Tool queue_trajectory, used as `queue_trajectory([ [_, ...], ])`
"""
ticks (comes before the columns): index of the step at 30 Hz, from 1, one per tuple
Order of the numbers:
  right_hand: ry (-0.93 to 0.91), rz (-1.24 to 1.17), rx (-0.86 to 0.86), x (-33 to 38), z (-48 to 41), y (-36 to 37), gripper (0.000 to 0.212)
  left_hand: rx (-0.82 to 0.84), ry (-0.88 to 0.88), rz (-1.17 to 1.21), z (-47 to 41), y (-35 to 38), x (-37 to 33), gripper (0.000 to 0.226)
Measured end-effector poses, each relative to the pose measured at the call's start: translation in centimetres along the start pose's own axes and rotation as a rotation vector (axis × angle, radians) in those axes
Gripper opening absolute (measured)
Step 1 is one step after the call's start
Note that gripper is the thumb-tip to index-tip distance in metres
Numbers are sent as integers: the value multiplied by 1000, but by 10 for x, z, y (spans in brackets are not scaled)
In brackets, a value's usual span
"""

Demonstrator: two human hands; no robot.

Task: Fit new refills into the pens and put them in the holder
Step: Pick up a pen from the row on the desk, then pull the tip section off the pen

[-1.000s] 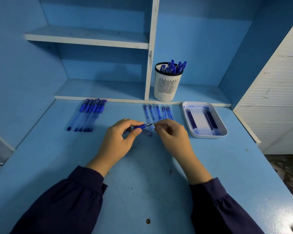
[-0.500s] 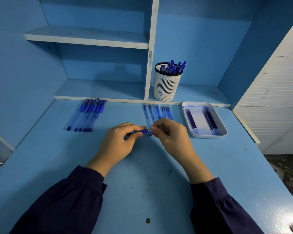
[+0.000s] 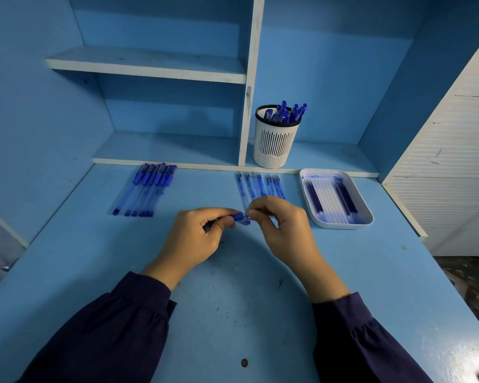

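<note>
**Tip end closed up at mid-bench**

Blue plastic shows between the hands: the left hand [image 3: 197,239] clenches the pen [image 3: 239,217] by its barrel, and the right hand [image 3: 281,230] pinches its tip end. A second ago the metal point stood bare; now the right fingertips [image 3: 253,214] cover it, so the tip piece is probably being screwed on, with this pen nearly ready.

Beyond the right hand lie loose refills [image 3: 257,185], with a white tray [image 3: 367,219] further right. Waiting pens [image 3: 147,189] lie beyond the left hand. The holder [image 3: 275,142] stands on the shelf past the refills; nothing blocks the reach.
</note>
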State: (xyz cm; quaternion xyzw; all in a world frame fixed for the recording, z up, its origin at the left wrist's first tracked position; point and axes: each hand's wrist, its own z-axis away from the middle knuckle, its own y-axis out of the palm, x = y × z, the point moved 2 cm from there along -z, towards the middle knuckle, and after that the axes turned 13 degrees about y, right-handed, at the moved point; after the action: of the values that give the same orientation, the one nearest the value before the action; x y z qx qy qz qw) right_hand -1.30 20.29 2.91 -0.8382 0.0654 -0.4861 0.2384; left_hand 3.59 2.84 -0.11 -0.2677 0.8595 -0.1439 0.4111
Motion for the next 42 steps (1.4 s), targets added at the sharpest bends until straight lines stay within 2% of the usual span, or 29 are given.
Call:
queue_trajectory([
  [4,15,-38,-3,1,1,1,9,-15,-11,31,0,-1,-1,35],
  [9,264,-187,68,-3,0,3,7,-46,43,-31,1,-1,2,20],
  [13,281,-162,107,-6,-1,5,5,-45,40,-78,2,-1,5,20],
  [16,343,-252,126,-7,-2,3,14,-42,32,-65,1,-1,5,22],
  [18,399,-200,129,-7,-1,4,16,-39,35,-70,1,-1,3,21],
  [20,394,-119,141,-8,-1,5,16,-38,41,-85,1,-1,3,19],
  [23,400,-213,163,-6,-2,3,3,-26,47,-103,0,-1,3,17],
  [25,426,-249,174,-6,-1,2,2,-18,48,-100,0,-2,2,18],
  [28,430,-151,165,-7,-1,3,15,-10,46,-93,0,-1,1,18],
  [31,418,-204,178,-7,-2,2,2,3,60,-122,0,0,3,17],
  [33,424,-249,187,-5,-1,2,3,0,68,-127,-1,-1,3,17],
  [36,435,-140,162,-6,0,4,17,-16,73,-119,-1,-2,1,17],
  [38,427,-108,160,-7,0,4,13,-13,71,-122,0,-1,2,17],
  [40,436,-195,178,-7,-1,3,3,-7,75,-128,0,-1,4,17],
  [42,462,-270,187,-6,0,2,8,-1,81,-128,0,-1,4,18],
])
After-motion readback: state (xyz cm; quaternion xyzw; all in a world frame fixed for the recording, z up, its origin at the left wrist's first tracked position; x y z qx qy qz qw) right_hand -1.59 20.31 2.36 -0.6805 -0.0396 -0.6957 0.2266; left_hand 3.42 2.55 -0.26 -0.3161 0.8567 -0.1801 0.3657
